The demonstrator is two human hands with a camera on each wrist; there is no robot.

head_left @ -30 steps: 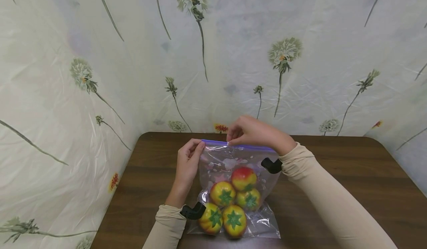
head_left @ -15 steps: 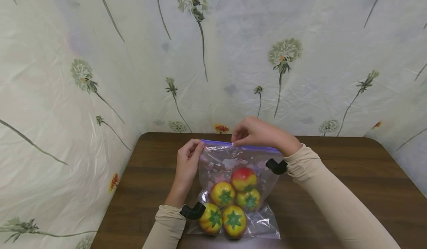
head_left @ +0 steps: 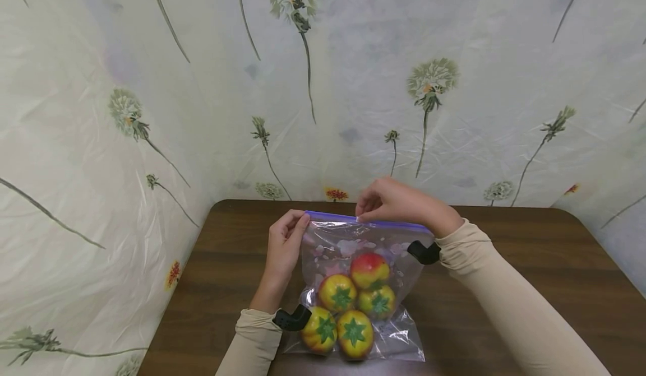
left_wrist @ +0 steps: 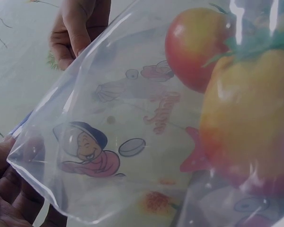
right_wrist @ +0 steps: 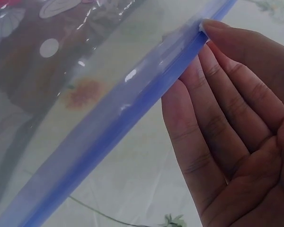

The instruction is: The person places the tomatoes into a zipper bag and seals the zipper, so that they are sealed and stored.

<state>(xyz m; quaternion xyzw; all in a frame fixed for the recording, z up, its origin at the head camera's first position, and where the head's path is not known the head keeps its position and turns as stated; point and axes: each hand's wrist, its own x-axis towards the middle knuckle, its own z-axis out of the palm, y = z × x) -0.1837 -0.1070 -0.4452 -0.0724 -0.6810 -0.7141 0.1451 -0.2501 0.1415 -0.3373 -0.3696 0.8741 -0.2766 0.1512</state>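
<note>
A clear zip bag (head_left: 323, 236) with a blue zip strip (right_wrist: 109, 135) stands tilted on the table, printed with cartoon figures (left_wrist: 87, 151). Inside it lie several yellow-red fruits (head_left: 337, 293) with green star-shaped leaves, in the lower part. My left hand (head_left: 284, 244) pinches the bag's top left corner between thumb and fingers. Along the top edge, my right hand (head_left: 398, 202) pinches a small white slider (right_wrist: 202, 27) on the zip strip, thumb on the near side. The right fingertips behind the strip are partly hidden.
The dark wooden table (head_left: 504, 264) extends on both sides of the bag. Behind and to the left hangs a pale sheet (head_left: 353, 84) with dandelion prints. A black wrist mount (head_left: 292, 318) sits at each cuff.
My right hand has slid a short way to the right along the zip strip, with the white slider. The left hand and the fruits have stayed in place.
</note>
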